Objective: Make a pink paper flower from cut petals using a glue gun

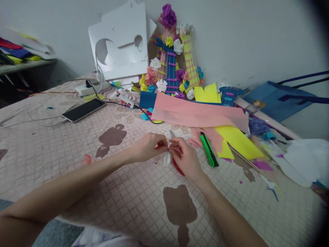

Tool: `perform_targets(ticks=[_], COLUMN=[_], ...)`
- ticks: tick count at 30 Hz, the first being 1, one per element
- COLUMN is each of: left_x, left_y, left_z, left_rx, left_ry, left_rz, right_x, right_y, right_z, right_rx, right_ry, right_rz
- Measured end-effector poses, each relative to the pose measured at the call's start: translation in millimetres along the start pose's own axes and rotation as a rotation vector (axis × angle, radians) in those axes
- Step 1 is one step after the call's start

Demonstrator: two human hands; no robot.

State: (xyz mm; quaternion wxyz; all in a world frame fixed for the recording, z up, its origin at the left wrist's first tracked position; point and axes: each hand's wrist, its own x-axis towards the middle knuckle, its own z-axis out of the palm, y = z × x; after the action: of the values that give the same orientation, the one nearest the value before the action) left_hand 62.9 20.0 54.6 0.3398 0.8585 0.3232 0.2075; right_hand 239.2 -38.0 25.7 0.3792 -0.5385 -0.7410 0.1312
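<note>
My left hand (150, 147) and my right hand (187, 158) meet over the middle of the table, fingertips almost touching. A small piece of pink paper (175, 149) is pinched in my right fingers. The thumb and forefinger of my left hand close at its left end; what exactly they grip there is too small to make out. Just below the fingertips is a white ring-shaped roll (167, 160). Scissors with a red handle (178, 168) lie beneath my right hand, mostly hidden, their tip poking out above it.
A green box cutter (208, 149) lies right of my hands, near yellow paper (239, 140) and a long pink sheet (200, 111). A phone (83, 110) with a cable lies left. Paper-flower-decorated guitar shapes (171, 68) and white foam (120, 44) lean at the wall.
</note>
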Motion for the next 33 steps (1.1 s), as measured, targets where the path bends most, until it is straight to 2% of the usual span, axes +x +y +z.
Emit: perform_targets(ticks=[8, 16, 20, 25, 27, 30, 31, 33], left_x=[1.6, 2.3, 0.9, 0.3, 1.1, 2.3, 2.4, 2.0], left_y=[-8.4, -7.5, -8.8, -9.7, -11.6, -15.2, -16.0, -15.9], left_z=[-0.2, -0.5, 0.1, -1.4, -1.9, -2.2, -2.4, -2.9], left_rx=[-0.118, -0.016, -0.032, -0.165, -0.187, -0.164, -0.164, -0.183], left_ry=[-0.068, -0.099, -0.089, -0.129, -0.127, -0.011, 0.035, 0.093], left_rz=[-0.005, 0.026, 0.051, -0.039, -0.083, -0.112, -0.121, -0.140], right_x=[0.7, 0.4, 0.1, -0.1, -0.2, -1.8, -2.7, -4.5], right_y=[-1.3, -5.3, -2.4, 8.4, 6.6, -4.6, -9.2, -17.2], right_z=[1.2, 0.0, -2.0, -4.1, -5.9, -8.8, -9.1, -8.0], right_rx=[0.047, 0.036, 0.121, 0.261, 0.222, 0.038, -0.005, -0.023], right_ry=[-0.031, -0.064, -0.098, -0.119, -0.017, 0.261, 0.306, 0.277], right_rz=[0.037, 0.074, 0.094, 0.128, 0.094, -0.034, -0.073, -0.107])
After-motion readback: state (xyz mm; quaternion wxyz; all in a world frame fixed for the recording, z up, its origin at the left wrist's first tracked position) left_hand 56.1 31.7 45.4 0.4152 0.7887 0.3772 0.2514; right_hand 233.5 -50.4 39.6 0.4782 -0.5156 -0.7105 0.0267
